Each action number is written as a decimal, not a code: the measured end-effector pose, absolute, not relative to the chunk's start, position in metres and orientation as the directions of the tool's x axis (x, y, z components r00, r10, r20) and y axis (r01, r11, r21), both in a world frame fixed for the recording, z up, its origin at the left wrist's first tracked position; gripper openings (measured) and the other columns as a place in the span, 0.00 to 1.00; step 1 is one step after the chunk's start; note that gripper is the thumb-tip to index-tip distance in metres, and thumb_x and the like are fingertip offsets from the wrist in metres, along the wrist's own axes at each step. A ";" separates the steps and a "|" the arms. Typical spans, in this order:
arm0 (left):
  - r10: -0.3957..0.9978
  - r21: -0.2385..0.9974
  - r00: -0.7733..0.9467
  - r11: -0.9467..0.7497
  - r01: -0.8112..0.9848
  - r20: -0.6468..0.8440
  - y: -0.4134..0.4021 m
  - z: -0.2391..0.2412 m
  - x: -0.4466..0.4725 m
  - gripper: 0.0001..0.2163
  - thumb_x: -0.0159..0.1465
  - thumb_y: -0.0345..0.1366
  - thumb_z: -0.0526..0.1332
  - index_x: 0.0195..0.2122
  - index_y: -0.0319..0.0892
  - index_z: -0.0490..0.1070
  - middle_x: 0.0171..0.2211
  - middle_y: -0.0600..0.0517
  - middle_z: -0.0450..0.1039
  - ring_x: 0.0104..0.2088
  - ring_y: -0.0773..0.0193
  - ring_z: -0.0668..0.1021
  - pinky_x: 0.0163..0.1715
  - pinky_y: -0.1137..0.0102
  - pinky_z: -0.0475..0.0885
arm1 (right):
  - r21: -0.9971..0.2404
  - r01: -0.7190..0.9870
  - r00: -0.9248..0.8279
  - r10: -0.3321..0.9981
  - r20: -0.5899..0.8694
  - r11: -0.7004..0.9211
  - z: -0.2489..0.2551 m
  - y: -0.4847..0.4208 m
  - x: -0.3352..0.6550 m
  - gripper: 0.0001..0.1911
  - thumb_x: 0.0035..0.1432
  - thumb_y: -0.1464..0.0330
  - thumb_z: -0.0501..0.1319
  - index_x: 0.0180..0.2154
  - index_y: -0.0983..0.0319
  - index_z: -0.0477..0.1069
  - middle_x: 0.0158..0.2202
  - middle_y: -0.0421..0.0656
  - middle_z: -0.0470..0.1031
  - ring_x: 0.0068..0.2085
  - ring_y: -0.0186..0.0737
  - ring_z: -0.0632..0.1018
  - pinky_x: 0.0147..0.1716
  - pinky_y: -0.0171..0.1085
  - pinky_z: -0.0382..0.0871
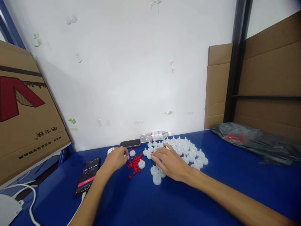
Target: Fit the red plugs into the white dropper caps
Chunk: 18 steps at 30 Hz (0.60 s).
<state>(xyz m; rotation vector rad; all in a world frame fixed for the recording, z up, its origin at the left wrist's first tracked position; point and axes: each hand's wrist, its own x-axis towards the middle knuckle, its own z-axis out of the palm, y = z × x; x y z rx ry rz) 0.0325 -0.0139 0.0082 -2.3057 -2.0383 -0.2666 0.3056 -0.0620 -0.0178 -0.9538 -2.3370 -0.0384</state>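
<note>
Bright even light, soft shadows, wide-angle bend at edges, slight blur, no glare

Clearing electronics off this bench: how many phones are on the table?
2. The lit phone, showing a timer, lies left of the left hand; the dark phone lies near the wall, left of the water bottle. None seems hidden.

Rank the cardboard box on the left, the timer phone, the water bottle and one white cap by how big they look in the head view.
1. cardboard box, by far.
2. timer phone and water bottle: similar length; the phone lies nearer the camera, so unsure.
3. white cap, smallest.
</note>
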 end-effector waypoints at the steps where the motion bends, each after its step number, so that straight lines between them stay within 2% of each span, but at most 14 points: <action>1: 0.981 0.073 0.117 -0.129 0.989 0.158 -0.014 0.008 0.032 0.08 0.57 0.32 0.59 0.34 0.46 0.78 0.35 0.46 0.80 0.35 0.55 0.79 0.29 0.70 0.62 | -0.195 0.641 -0.559 0.626 0.544 0.742 -0.018 -0.062 0.306 0.20 0.73 0.65 0.44 0.44 0.59 0.74 0.42 0.43 0.79 0.48 0.42 0.76 0.63 0.54 0.49; 10: 0.979 0.104 0.157 -0.171 0.980 0.132 -0.012 0.000 0.033 0.05 0.56 0.29 0.63 0.26 0.44 0.76 0.31 0.48 0.80 0.34 0.57 0.79 0.27 0.71 0.60 | -0.205 0.621 -0.550 0.607 0.573 0.756 -0.019 -0.062 0.305 0.19 0.72 0.65 0.45 0.47 0.58 0.74 0.44 0.42 0.80 0.50 0.42 0.77 0.63 0.53 0.48; 15: 0.954 0.155 0.193 -0.232 0.960 0.230 -0.015 0.006 0.042 0.06 0.62 0.34 0.60 0.33 0.44 0.76 0.37 0.48 0.80 0.39 0.55 0.79 0.31 0.70 0.63 | -0.206 0.608 -0.528 0.585 0.616 0.766 -0.022 -0.063 0.303 0.15 0.69 0.60 0.54 0.49 0.59 0.73 0.45 0.43 0.80 0.49 0.43 0.78 0.64 0.53 0.48; 17: 0.934 0.254 0.222 -0.295 0.921 0.280 -0.019 0.010 0.052 0.08 0.65 0.38 0.57 0.37 0.44 0.76 0.37 0.49 0.80 0.35 0.59 0.80 0.31 0.71 0.65 | -0.214 0.601 -0.516 0.578 0.632 0.770 -0.022 -0.063 0.303 0.15 0.66 0.58 0.58 0.49 0.59 0.73 0.45 0.43 0.80 0.49 0.43 0.77 0.64 0.52 0.49; 18: 0.923 0.377 0.238 -0.346 0.859 0.303 -0.021 0.011 0.059 0.09 0.65 0.40 0.57 0.37 0.43 0.76 0.35 0.50 0.80 0.30 0.61 0.79 0.29 0.71 0.66 | -0.218 0.593 -0.513 0.573 0.639 0.775 -0.022 -0.063 0.303 0.15 0.65 0.58 0.60 0.48 0.58 0.73 0.46 0.43 0.80 0.49 0.44 0.77 0.64 0.52 0.49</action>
